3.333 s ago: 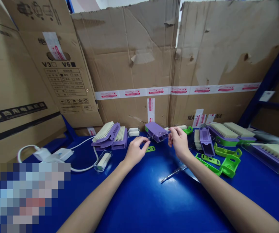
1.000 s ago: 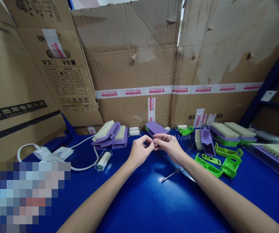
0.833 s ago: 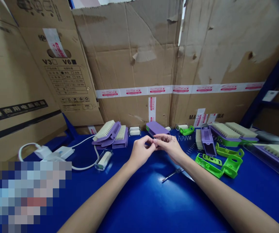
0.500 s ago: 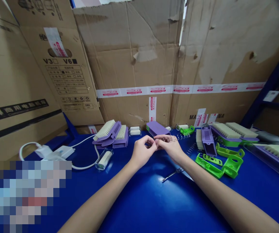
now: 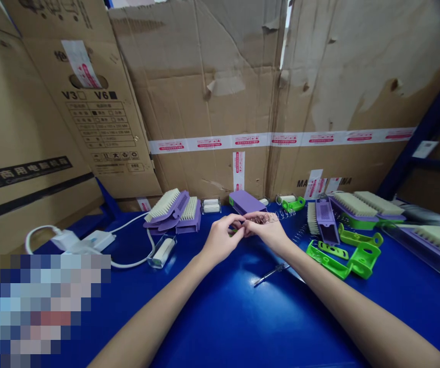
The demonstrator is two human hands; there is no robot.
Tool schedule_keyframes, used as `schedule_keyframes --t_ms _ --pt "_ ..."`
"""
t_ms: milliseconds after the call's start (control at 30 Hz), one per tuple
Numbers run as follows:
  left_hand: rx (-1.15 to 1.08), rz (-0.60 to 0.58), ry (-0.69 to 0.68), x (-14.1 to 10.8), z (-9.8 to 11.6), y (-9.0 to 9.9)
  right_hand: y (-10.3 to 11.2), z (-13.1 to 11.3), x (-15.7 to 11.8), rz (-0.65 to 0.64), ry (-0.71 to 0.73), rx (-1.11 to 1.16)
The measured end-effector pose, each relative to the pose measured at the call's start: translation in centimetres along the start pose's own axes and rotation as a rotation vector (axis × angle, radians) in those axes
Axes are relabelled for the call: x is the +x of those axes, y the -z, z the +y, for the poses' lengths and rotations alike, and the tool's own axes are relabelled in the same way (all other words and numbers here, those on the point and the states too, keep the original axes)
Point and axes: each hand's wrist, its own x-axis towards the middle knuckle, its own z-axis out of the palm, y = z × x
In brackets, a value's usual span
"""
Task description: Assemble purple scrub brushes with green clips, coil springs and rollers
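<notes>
My left hand (image 5: 225,237) and my right hand (image 5: 266,231) meet at the middle of the blue table, with thumbs and fingertips pinched together. A thin metal coil spring (image 5: 262,219) shows at the fingers of my right hand. Between the fingers of my left hand there is a small glimpse of green; the rest is hidden. Just behind the hands lies a purple brush housing (image 5: 247,201) with a green end. A screwdriver (image 5: 269,275) rests below my right wrist, its handle partly covered by the forearm.
Purple brush heads with cream bristles (image 5: 166,207) and a clear-cased white roller (image 5: 163,253) lie at left, near a white cable and plug (image 5: 66,237). Green plastic brackets (image 5: 364,260), loose springs (image 5: 300,232) and more brushes (image 5: 355,204) are at right. Cardboard (image 5: 212,102) walls the back.
The view has shifted slightly. Both hands stay pinched together in nearly the same place, with a small shift of the fingers. Nothing else on the table has moved.
</notes>
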Motion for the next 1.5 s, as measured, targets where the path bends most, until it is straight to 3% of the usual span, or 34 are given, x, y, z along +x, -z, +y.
schedule_keyframes --t_ms 133,233,333,433,533,667,800,933,1033,1133,1233,1333,1500 --pt "0.048 -0.079 0.023 0.1 -0.9 0.4 0.3 0.3 0.3 0.014 0.019 -0.025" --pt "0.351 -0.109 0.071 0.1 -2.5 1.0 0.6 0.6 0.6 0.022 0.029 -0.076" --pt "0.642 -0.211 0.136 0.1 -3.5 1.7 0.8 0.9 0.7 0.029 0.029 -0.137" --pt "0.712 -0.29 0.141 0.1 -3.5 2.0 0.9 1.1 0.8 0.017 0.044 -0.17" --pt "0.699 -0.292 0.119 0.2 -3.1 1.9 1.0 1.4 0.9 0.005 0.064 -0.221" --pt "0.559 -0.229 0.079 0.4 -3.1 1.7 1.1 1.6 0.9 0.011 0.066 -0.267" --pt "0.208 -0.145 0.122 0.5 -2.9 1.3 1.1 1.8 0.9 0.021 0.093 -0.332" --pt "-0.129 -0.105 0.219 0.7 -2.1 0.7 1.4 2.2 0.9 0.067 0.207 -0.478" --pt "-0.304 -0.117 0.291 0.7 -1.4 0.5 1.7 2.5 0.8 0.067 0.394 -0.603" --pt "-0.407 -0.115 0.35 0.7 -0.8 0.5 1.9 2.5 0.6 0.03 0.634 -0.826" --pt "-0.487 -0.085 0.424 0.7 -0.6 0.8 1.9 2.3 0.4 0.063 0.783 -0.992" --pt "-0.521 -0.082 0.466 0.7 -0.6 1.0 1.8 2.0 0.3 0.097 0.867 -1.065" --pt "-0.479 -0.123 0.439 0.8 -0.7 0.8 1.7 1.8 0.2 0.044 0.907 -1.07"
